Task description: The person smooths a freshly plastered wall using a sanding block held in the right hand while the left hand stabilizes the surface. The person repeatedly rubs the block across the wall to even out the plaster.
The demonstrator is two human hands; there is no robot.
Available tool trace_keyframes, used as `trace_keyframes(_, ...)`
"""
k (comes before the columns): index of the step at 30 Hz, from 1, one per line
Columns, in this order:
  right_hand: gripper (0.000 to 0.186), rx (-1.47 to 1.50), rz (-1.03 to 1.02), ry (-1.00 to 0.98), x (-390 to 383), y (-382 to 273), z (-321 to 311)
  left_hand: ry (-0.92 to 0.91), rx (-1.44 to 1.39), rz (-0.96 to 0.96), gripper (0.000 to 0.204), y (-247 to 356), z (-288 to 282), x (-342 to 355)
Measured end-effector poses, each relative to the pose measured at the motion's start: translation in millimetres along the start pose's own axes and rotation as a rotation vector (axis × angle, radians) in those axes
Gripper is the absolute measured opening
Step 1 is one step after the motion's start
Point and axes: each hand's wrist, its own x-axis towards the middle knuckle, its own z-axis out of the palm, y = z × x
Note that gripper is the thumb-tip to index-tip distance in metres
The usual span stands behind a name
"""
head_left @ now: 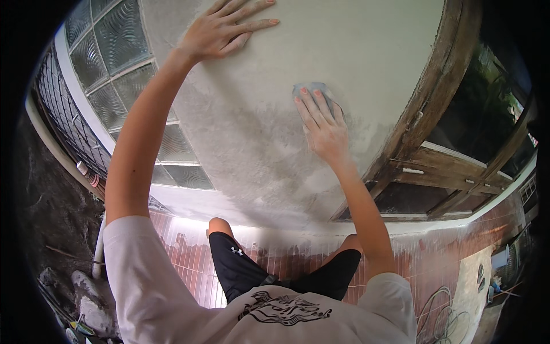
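Observation:
A plastered wall (378, 63) stands in front of me, pale green-white higher up and patchy grey lower down. My left hand (216, 31) lies flat against it at the upper left, fingers spread and dusty, holding nothing. Right of the middle, my right hand (327, 127) presses a grey-blue piece of sandpaper (302, 88) to the wall. Its fingers lie over the piece, and most of the sheet is hidden beneath them. White dust coats this hand too.
A glass-block window (121, 35) borders the wall on the left. To the right is a weathered wooden frame (421, 103) with dark panes. Below, reddish floor tiles (189, 269) carry pale dust. A coiled hose (438, 312) lies at the lower right.

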Motion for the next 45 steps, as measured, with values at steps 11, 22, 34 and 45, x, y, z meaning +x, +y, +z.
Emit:
trace_keyframes(11, 0.064, -0.101, -0.358, -0.113, 29.0, 64.2, 5.3, 0.032, 0.011, -0.089, 0.052, 0.6, 4.7, -9.3)
trace_keyframes(22, 0.062, -0.042, -0.2, -0.158, 26.9, 44.1, -6.3, 0.024, 0.047, -0.126, 0.055, 1.4, 8.5, -9.4)
trace_keyframes(34, 0.066, 0.031, -0.159, -0.152, 25.1, 38.8, -4.2, 0.014, 0.069, -0.141, 0.057, 0.5, 13.5, -11.2)
trace_keyframes(45, 0.062, 0.059, -0.067, -0.2, 24.1, 27.4, -4.3, 0.051, 0.1, -0.179, 0.059, 4.2, 13.3, -13.8)
